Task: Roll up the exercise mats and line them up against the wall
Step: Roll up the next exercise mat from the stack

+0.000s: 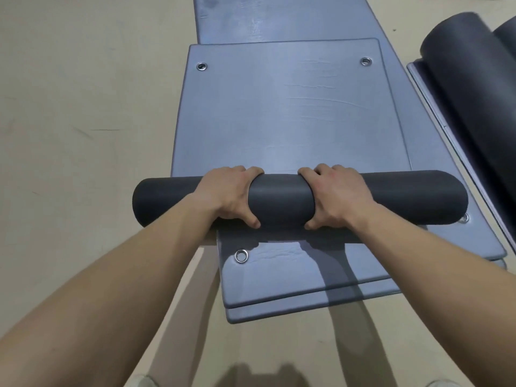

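Note:
A dark grey roll point(282, 201) lies crosswise in the middle of the frame; it is the rolled near part of a blue-grey exercise mat point(293, 107) whose flat part stretches away from me. My left hand point(226, 195) grips the roll left of its middle, fingers curled over the far side and thumb on the near side. My right hand point(335, 198) grips it the same way right of the middle. Under the roll lie two more flat mats point(293, 277), stacked, with metal eyelets point(241, 256) at their corners.
Another flat mat point(265, 18) extends at the top of the frame. At the right edge, a rolled dark mat point(463, 68) rests on further flat mats point(435, 101). A beige floor point(83, 107) surrounds the mats. My shoe tips show at the bottom edge.

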`<state>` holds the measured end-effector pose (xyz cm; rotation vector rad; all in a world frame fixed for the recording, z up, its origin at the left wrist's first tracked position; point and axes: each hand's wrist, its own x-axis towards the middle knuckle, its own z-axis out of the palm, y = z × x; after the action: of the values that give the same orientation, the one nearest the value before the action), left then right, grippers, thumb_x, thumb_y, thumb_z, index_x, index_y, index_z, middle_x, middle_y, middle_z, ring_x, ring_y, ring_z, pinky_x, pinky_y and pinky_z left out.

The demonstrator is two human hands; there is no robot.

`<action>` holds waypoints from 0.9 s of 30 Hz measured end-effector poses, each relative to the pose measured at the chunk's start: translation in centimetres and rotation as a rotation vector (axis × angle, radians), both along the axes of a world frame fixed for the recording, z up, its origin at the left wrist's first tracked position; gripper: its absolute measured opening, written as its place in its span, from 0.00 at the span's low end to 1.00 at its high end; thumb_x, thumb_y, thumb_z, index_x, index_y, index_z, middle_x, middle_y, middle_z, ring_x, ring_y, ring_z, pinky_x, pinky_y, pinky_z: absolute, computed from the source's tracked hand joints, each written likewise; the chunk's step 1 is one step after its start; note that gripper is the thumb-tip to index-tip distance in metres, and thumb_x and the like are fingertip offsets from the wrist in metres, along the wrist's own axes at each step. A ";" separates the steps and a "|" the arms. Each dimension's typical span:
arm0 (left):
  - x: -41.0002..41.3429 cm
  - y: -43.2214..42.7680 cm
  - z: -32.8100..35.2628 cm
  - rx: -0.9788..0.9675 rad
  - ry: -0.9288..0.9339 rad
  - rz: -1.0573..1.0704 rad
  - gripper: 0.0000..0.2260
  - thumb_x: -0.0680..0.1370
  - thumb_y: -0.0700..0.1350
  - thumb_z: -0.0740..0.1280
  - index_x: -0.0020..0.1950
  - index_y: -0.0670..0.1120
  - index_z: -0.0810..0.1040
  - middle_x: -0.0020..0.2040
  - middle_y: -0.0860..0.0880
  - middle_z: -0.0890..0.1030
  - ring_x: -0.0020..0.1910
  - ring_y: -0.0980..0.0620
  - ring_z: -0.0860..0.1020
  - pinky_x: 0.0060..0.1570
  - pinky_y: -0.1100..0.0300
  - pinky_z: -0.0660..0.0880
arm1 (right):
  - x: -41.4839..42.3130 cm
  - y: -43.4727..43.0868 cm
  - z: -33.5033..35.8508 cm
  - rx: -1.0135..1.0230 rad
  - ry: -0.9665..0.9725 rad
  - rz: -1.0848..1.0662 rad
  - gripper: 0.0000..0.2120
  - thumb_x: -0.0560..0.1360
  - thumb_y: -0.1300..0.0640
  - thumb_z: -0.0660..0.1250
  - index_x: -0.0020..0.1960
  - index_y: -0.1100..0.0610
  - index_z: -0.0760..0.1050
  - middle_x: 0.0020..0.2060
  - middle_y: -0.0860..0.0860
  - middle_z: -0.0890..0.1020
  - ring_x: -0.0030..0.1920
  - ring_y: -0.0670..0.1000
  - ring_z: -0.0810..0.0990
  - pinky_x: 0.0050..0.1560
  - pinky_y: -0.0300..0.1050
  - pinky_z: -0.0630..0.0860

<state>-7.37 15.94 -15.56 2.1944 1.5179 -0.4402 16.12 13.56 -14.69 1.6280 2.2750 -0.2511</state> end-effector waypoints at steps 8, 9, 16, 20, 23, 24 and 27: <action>-0.2 -6.9 0.4 -0.333 -0.019 0.018 0.50 0.58 0.68 0.80 0.75 0.60 0.64 0.63 0.55 0.79 0.59 0.47 0.78 0.60 0.48 0.76 | -0.2 -6.5 2.4 -0.339 0.050 -0.035 0.48 0.57 0.33 0.80 0.72 0.43 0.65 0.57 0.47 0.78 0.55 0.54 0.79 0.53 0.52 0.76; -0.2 -6.9 0.6 -0.343 -0.032 0.021 0.50 0.58 0.67 0.81 0.75 0.60 0.64 0.63 0.54 0.79 0.59 0.47 0.77 0.61 0.48 0.75 | -0.2 -7.2 2.4 -0.304 0.047 -0.046 0.51 0.58 0.33 0.79 0.74 0.44 0.62 0.62 0.48 0.77 0.60 0.55 0.77 0.60 0.54 0.74; -0.4 -7.0 1.7 -0.215 0.013 0.054 0.51 0.60 0.72 0.79 0.79 0.62 0.63 0.71 0.54 0.75 0.67 0.46 0.75 0.65 0.47 0.72 | 0.1 -12.1 0.6 -0.046 -0.051 -0.019 0.66 0.58 0.30 0.79 0.82 0.47 0.42 0.77 0.55 0.59 0.77 0.60 0.57 0.76 0.66 0.50; -0.6 -12.4 1.0 0.274 0.024 0.009 0.41 0.75 0.74 0.58 0.83 0.54 0.57 0.82 0.47 0.62 0.78 0.42 0.64 0.75 0.47 0.63 | 0.0 -6.4 1.5 -0.162 0.060 -0.047 0.63 0.56 0.25 0.77 0.81 0.42 0.48 0.76 0.51 0.64 0.76 0.57 0.61 0.75 0.61 0.56; 0.1 -13.1 -1.3 0.204 0.066 0.046 0.58 0.67 0.79 0.65 0.85 0.49 0.44 0.85 0.44 0.48 0.83 0.41 0.48 0.81 0.45 0.45 | -0.1 -4.5 1.8 -0.180 0.074 -0.020 0.61 0.59 0.26 0.77 0.81 0.39 0.47 0.79 0.52 0.56 0.80 0.58 0.51 0.77 0.64 0.51; 0.1 -12.3 -2.0 0.210 0.065 0.053 0.60 0.65 0.79 0.67 0.85 0.50 0.44 0.85 0.44 0.50 0.83 0.41 0.49 0.80 0.45 0.45 | 0.3 -4.7 1.6 -0.129 0.084 -0.026 0.59 0.61 0.26 0.76 0.81 0.39 0.47 0.80 0.52 0.55 0.80 0.58 0.50 0.78 0.64 0.50; -0.8 -8.2 -2.0 0.195 -0.016 0.040 0.58 0.63 0.78 0.69 0.84 0.51 0.51 0.82 0.48 0.60 0.80 0.45 0.59 0.80 0.48 0.53 | 1.6 -7.2 0.2 0.033 -0.001 0.017 0.66 0.57 0.22 0.73 0.83 0.47 0.45 0.81 0.56 0.54 0.81 0.60 0.51 0.78 0.65 0.49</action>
<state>-8.14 7.76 -17.55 2.3016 1.6547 -0.2713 17.75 6.33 -14.49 1.6243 2.3026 -0.2105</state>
